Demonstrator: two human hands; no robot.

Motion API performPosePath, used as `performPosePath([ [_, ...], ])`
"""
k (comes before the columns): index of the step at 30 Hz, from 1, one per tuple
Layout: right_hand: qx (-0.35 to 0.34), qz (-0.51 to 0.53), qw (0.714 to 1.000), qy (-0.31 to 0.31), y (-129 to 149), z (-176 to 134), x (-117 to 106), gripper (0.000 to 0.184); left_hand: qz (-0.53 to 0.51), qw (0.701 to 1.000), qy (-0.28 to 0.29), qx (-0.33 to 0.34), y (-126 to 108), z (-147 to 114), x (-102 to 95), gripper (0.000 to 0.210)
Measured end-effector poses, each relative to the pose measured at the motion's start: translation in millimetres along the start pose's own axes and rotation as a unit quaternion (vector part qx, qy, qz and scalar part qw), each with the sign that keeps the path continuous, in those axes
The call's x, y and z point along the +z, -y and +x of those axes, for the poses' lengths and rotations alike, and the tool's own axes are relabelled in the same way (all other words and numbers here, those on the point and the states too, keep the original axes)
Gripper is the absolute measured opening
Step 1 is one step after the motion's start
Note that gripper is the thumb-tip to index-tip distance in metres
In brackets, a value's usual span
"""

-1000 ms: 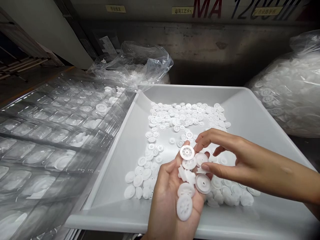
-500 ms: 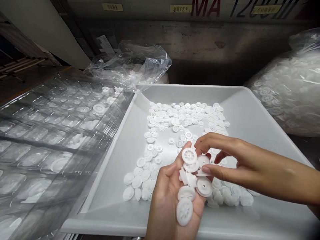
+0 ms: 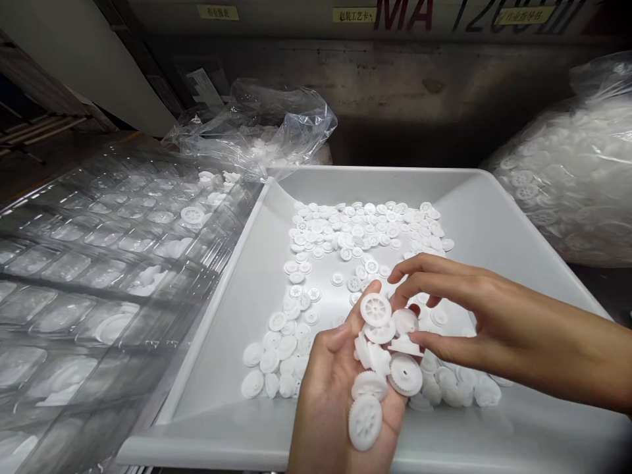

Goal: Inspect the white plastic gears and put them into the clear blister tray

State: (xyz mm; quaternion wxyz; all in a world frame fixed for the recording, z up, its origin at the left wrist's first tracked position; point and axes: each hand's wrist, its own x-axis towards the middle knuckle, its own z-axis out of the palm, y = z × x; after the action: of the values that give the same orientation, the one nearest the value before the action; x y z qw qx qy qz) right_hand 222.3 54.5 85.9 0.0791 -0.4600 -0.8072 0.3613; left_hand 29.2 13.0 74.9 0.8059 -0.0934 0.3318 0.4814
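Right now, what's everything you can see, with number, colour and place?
Bin: one, pale grey, centre
Loose gears: uncountable, white, in bin
Held gears: about nine, white, lower centre
Pocketed trays: number unclear, clear plastic, left
Rear bag: one, clear, bin's rear left corner
Right bag: one, clear, white contents, right
Rear panel: one, grey, lettered, top
Labels: three, yellow, along top
Side panel: one, pale, upper left
Left grip: one bare hand, palm up beneath held gears
Right grip: one bare hand, beside held gears
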Motion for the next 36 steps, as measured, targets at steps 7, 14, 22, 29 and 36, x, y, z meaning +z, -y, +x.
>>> performPosePath([
  [7,-0.079,-0.033,0.99,-0.11,5.9,4.8,-0.7,0.007,-0.017,1.0,0.015,-0.008,0.8,2.9,-4.6,0.056],
  [14,-0.156,-0.091,0.976,-0.125,-0.2,7.7,-2.7,0.008,-0.023,1.0,0.006,-0.014,-1.3,2.6,-3.3,0.054],
  [22,-0.124,-0.033,0.987,-0.096,1.2,6.3,-3.9,0.007,-0.015,0.996,-0.09,0.011,-1.5,-2.4,6.7,0.053],
  [29,-0.087,-0.028,0.99,-0.108,3.2,6.5,-4.5,0.015,-0.039,0.996,-0.078,0.002,-2.2,2.0,-1.3,0.053],
  [36,-0.03,0.001,0.995,-0.09,11.8,1.9,7.0,0.024,-0.042,0.998,-0.04,0.021,-0.7,5.7,-2.7,0.059],
])
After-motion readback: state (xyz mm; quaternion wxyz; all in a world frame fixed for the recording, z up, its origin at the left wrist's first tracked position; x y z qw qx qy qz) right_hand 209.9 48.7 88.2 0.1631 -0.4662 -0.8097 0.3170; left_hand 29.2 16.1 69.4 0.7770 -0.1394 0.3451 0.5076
